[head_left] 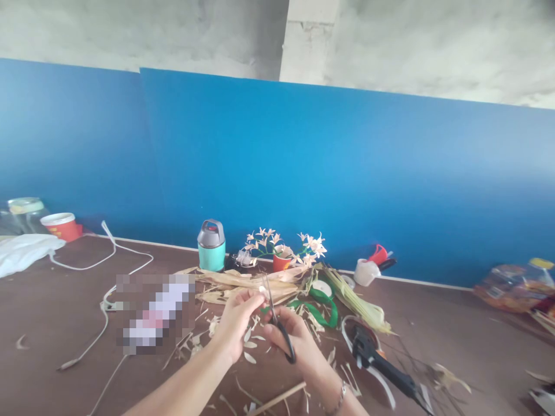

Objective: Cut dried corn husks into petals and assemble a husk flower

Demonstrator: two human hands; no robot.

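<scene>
My right hand (291, 341) grips black-handled scissors (277, 319), blades pointing up and away. My left hand (237, 320) pinches a small pale piece of dried husk (262, 292) right at the scissor blades. Both hands hover low over a brown table (60, 312). Behind them lies a heap of dried corn husks (234, 283). Cut husk scraps (250, 346) litter the table under my hands.
A teal flask (211, 246) and a red cup of husk flowers (281, 247) stand by the blue wall. Green ribbon (321, 306), a black glue gun (381, 361), a white cup (365, 271), a white cord (104, 289) and bags (511, 286) lie around.
</scene>
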